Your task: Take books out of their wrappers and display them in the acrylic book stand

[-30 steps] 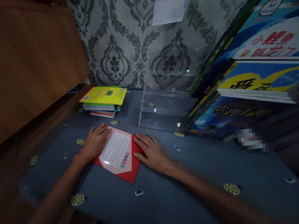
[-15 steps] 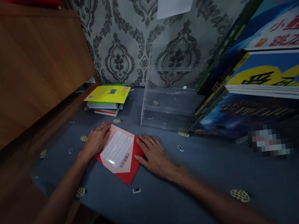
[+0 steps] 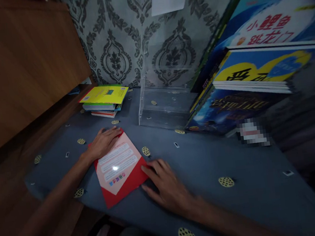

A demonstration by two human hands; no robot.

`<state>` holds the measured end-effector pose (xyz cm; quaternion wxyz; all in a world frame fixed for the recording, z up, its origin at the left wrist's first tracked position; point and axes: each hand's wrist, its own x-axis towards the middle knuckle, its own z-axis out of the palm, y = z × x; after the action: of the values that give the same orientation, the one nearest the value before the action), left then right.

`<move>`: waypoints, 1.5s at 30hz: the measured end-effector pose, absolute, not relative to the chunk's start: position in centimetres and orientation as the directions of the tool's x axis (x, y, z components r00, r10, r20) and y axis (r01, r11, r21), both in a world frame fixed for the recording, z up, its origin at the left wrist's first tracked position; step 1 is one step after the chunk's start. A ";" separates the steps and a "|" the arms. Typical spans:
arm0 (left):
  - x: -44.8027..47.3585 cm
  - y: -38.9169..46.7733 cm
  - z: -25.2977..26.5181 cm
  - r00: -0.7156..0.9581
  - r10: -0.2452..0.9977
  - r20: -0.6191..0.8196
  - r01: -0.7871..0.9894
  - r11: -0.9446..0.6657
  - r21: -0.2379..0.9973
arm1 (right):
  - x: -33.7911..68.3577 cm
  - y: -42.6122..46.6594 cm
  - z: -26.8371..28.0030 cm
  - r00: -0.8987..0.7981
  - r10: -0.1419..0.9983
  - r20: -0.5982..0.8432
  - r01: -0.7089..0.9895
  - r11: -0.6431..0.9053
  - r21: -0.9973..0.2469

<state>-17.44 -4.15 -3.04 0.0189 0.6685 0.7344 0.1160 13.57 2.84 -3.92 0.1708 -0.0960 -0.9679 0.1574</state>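
Observation:
A red book (image 3: 120, 167) with a pale pink panel and white text boxes lies on the grey-blue cloth, turned at an angle. My left hand (image 3: 103, 142) rests flat over its upper left edge, fingers stretched out together. At the book's right corner is my right hand (image 3: 165, 187); its fingertips touch the red border. The thumb stays apart from the index finger, close to the lower edge of that corner. Neither hand is wrapped round the book.
Behind the book are a stack of books (image 3: 104, 97) with a yellow one on top and a clear acrylic rack (image 3: 165, 109). Picture books (image 3: 240, 74) stand in tiers at the right. A wooden cabinet (image 3: 23, 65) is at the left, patterned wallpaper (image 3: 115, 58) behind.
The red book has turned clockwise, its lower corner swinging left toward me. My right hand has moved down with its right corner; my left hand stays on the upper left edge. The view has shifted right.

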 end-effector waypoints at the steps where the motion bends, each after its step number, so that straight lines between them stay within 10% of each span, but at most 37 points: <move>1: -16.8 -3.8 -3.0 -0.066 0.991 0.114 0.978 0.042 0.203 | 14.6 2.0 -3.8 -0.929 0.221 0.298 0.111 0.932 -0.344; 12: -6.5 -1.1 -1.9 0.399 0.915 0.057 0.877 -0.399 0.267 | 17.6 -0.8 -2.6 -0.927 0.042 0.374 -0.139 0.886 -0.442; 22: -12.0 -6.1 -4.2 -0.361 0.856 0.370 0.844 0.131 0.521 | 6.9 3.0 -1.3 -0.966 0.095 0.239 0.015 0.949 -0.315; 32: -11.1 -7.3 -4.6 -0.220 0.910 0.351 0.959 0.135 0.249 | 5.5 4.5 -3.8 -0.977 0.166 0.131 0.111 0.929 -0.354; 45: -10.5 -7.3 -3.7 -0.210 0.932 0.297 0.964 0.145 0.225 | 14.7 6.4 -4.5 -0.947 0.307 0.099 0.250 0.893 -0.373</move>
<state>-10.55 -7.27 -3.71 -0.0434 0.6271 0.7555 0.1846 14.73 6.41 -4.50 0.0780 -0.1436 -0.9698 0.1809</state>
